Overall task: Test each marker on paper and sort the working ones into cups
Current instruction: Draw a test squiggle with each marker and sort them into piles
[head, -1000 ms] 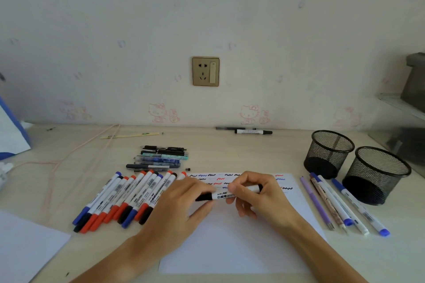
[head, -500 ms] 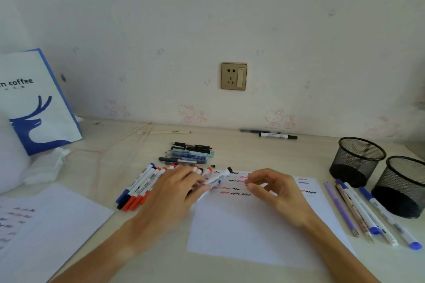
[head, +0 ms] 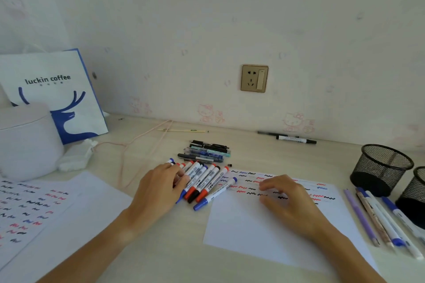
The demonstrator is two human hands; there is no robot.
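Beside your matt white paper (head: 264, 225), you see glossy plastic markers (head: 207, 179), black wire-mesh metal cups (head: 381, 167), and a pale wood-grain desk (head: 184, 259).

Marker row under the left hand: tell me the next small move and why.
Probably pinch one marker out of the marker row and bring it to the test paper. The left hand rests on the row gripping nothing, and the right hand hovers empty over the squiggles.
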